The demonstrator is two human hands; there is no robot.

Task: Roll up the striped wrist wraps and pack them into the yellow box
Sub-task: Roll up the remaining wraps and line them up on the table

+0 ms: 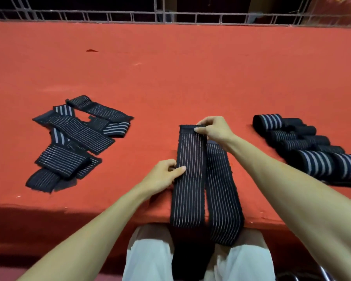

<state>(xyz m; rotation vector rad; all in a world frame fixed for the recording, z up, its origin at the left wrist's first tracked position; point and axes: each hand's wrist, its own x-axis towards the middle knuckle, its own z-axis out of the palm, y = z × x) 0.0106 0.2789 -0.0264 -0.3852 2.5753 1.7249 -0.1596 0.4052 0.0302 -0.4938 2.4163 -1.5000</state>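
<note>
Pinched at its left edge by the left hand [164, 173] and at its far end by the right hand [213, 128], a wrap [190, 175] lies mid-table [170, 67], between loose wraps [77, 136] left and rolled wraps [304, 147] right.

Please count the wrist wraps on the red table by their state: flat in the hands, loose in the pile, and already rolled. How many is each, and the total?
Flat wraps under the left hand and right hand: 2
Loose wraps in the left pile: about 5; they overlap, so this is uncertain
Rolled wraps at right: about 6; partly hidden
Total: about 13
</note>
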